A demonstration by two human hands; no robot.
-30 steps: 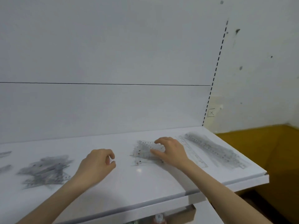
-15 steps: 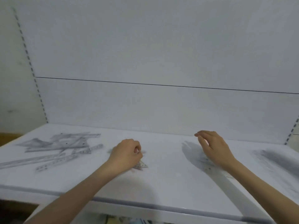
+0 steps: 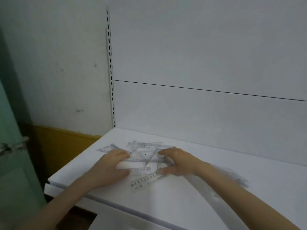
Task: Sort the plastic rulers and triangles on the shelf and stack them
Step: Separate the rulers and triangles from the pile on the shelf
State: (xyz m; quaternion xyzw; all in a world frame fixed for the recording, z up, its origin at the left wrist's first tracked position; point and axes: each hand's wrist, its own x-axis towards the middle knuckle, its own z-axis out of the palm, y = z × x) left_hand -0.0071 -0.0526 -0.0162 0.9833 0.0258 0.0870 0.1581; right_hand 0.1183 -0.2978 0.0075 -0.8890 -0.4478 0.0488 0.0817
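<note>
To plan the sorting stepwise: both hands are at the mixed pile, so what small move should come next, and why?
Probably draw out the straight ruler with the right hand: it juts from the tangled pile toward the front, beside that thumb.

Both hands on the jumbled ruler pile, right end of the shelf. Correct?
Not quite. The head view shows the left hand and right hand on the pile, but at the left end of the shelf, not the right.
</note>
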